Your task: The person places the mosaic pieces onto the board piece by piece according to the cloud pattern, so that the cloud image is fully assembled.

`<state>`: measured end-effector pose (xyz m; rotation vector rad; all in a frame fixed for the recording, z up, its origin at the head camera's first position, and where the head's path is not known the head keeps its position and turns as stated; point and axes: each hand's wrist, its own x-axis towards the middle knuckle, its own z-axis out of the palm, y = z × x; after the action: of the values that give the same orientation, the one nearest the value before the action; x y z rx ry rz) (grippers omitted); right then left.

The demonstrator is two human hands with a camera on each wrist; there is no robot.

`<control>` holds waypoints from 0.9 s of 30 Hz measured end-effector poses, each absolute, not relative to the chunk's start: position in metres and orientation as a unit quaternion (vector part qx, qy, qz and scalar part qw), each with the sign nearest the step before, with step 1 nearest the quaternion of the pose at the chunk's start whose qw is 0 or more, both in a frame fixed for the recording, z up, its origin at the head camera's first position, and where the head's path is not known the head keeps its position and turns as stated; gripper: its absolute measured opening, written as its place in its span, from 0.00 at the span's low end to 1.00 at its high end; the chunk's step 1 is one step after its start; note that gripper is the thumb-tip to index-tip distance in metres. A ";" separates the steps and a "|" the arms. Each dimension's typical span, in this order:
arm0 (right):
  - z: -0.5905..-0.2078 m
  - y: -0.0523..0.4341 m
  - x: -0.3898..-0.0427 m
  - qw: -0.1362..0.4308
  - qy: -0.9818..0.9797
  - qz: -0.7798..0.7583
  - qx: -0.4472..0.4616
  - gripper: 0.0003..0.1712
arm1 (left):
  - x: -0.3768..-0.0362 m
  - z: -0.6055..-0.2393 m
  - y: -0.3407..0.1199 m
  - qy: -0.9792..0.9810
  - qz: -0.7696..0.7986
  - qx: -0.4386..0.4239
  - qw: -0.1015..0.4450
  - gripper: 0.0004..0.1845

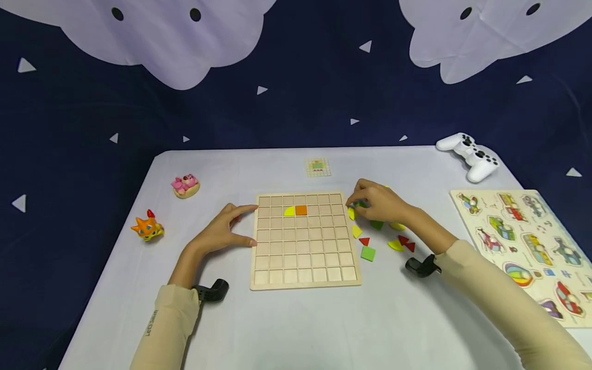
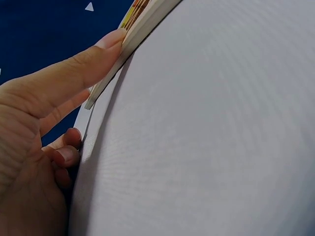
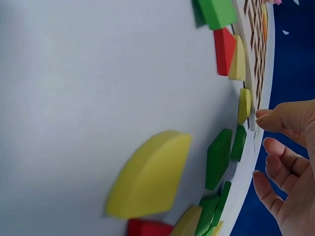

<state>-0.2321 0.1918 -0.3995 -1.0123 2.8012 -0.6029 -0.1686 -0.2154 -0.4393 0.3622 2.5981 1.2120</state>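
Observation:
A wooden grid board (image 1: 300, 285) lies mid-table, with a yellow quarter-round piece (image 1: 290, 211) and an orange square (image 1: 301, 210) side by side in its second row. Along the board's left edge, my left hand (image 1: 221, 231) rests its spread thumb and index finger. My right hand (image 1: 381, 201) is at the board's upper right edge, thumb and index tips close together. Whether they pinch a piece I cannot tell. Under and around this hand lie loose green, yellow and red pieces, among them a yellow quarter-round (image 3: 152, 177) and a dark green piece (image 3: 219, 158).
Behind the board lies a small pattern card (image 1: 318, 167). A picture puzzle board (image 1: 476, 226) and a white game controller (image 1: 469, 154) are on the right. On the left stand a pink figurine (image 1: 185, 185) and an orange toy (image 1: 148, 226).

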 end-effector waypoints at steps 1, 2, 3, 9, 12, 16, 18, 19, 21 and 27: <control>-0.400 0.193 -0.231 0.052 0.920 -0.198 -0.334 0.14 | -0.168 -0.439 -0.215 0.892 0.415 0.123 0.126 0.49; -0.400 0.194 -0.230 0.051 0.920 -0.194 -0.336 0.14 | -0.168 -0.439 -0.216 0.892 0.415 0.123 0.127 0.49; -0.400 0.194 -0.229 0.049 0.921 -0.190 -0.337 0.14 | -0.168 -0.439 -0.216 0.893 0.415 0.122 0.127 0.49; -0.401 0.195 -0.223 0.050 0.926 -0.172 -0.333 0.16 | -0.169 -0.440 -0.217 0.890 0.419 0.124 0.126 0.49; -0.401 0.197 -0.222 0.047 0.926 -0.167 -0.335 0.16 | -0.169 -0.439 -0.217 0.889 0.422 0.126 0.126 0.49; -0.402 0.200 -0.222 0.040 0.927 -0.159 -0.337 0.14 | -0.169 -0.439 -0.217 0.888 0.425 0.125 0.127 0.49; -0.403 0.202 -0.223 0.041 0.926 -0.161 -0.338 0.14 | -0.169 -0.438 -0.217 0.888 0.424 0.123 0.127 0.49; -0.404 0.203 -0.223 0.041 0.926 -0.161 -0.339 0.14 | -0.169 -0.438 -0.217 0.889 0.423 0.124 0.126 0.49; -0.405 0.204 -0.223 0.039 0.925 -0.161 -0.341 0.14 | -0.169 -0.438 -0.216 0.889 0.423 0.124 0.125 0.49; -0.407 0.206 -0.222 0.028 0.921 -0.162 -0.352 0.14 | -0.168 -0.439 -0.215 0.887 0.427 0.124 0.127 0.49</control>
<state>-0.2217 0.2061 -0.4073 -1.0857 2.8442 -0.5014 -0.1684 -0.2152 -0.4386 0.3623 2.5819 1.2418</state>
